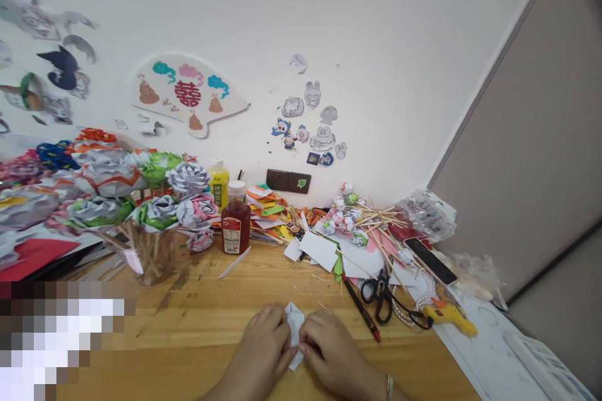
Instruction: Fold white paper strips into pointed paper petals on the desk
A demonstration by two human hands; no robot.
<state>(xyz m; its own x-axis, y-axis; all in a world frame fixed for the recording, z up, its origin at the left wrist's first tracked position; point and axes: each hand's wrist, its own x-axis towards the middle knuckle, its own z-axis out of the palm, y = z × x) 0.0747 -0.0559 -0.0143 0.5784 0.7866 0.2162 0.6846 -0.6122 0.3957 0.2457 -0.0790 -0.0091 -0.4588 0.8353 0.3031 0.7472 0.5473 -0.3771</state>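
Left hand [267, 335] and right hand [329, 339] are closed on folded paper [295, 322], which could be skewed by uneven pressure.

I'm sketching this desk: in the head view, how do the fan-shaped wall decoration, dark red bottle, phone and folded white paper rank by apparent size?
1. Fan-shaped wall decoration
2. Dark red bottle
Unsure, so unranked: phone and folded white paper, which the left hand and right hand partly cover.

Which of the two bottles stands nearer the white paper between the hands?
The red-brown bottle with the red label: it stands in front, nearer the white paper. The yellow bottle is farther back, partly hidden behind it.
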